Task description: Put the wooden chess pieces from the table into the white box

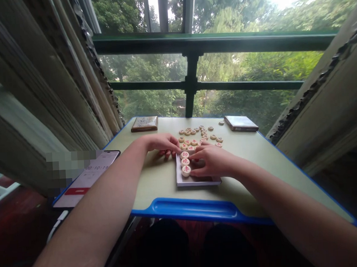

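A shallow white box [199,184] lies near the middle of the table. Along its left side, three round chess pieces with red characters stand in a column: a top piece [184,154], a middle piece [185,162] and a bottom piece [186,171]. My right hand [211,159] is over the box, its fingers apart and touching the right side of the column. My left hand [165,144] is at the box's upper left corner, fingertips beside the top piece, fingers curled apart; no piece shows in it. Several loose pieces [193,142] lie beyond the box.
A brown box [144,123] sits at the back left and a flat pale box [241,123] at the back right. A phone [86,178] with a cable lies on the left. The table's front edge has a blue tray groove [194,208]. Curtains flank the window.
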`<state>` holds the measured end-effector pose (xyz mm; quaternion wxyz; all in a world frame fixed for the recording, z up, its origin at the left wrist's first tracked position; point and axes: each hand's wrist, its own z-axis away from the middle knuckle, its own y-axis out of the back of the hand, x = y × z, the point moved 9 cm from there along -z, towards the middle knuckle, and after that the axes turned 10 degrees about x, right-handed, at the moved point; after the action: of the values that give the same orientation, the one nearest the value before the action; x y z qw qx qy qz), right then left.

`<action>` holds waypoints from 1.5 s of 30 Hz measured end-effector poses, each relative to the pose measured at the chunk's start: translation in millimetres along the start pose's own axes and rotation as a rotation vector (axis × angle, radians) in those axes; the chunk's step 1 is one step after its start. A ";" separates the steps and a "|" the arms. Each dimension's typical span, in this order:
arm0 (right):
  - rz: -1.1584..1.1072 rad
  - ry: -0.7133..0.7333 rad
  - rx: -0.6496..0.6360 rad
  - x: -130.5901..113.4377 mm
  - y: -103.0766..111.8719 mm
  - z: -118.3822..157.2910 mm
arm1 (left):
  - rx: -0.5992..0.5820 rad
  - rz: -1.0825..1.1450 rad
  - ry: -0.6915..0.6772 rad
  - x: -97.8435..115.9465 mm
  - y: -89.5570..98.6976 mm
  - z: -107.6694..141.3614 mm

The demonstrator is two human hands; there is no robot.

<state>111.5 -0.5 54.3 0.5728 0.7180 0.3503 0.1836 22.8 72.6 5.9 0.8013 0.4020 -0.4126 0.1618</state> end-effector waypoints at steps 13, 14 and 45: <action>-0.071 0.030 -0.016 0.0 -0.1 0.2 | 0.002 0.003 -0.001 -0.9 -0.5 -0.8; -0.069 0.034 -0.020 -0.5 0.2 0.4 | 0.000 0.003 0.000 -0.8 -0.8 -0.7; -0.086 -0.130 0.369 41.1 34.2 -2.8 | 0.275 -0.012 -0.038 -1.7 23.8 -8.4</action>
<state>147.9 27.3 81.9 0.4602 0.8055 0.3707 0.0446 12.1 94.1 13.9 0.7316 0.5134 -0.3992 0.2044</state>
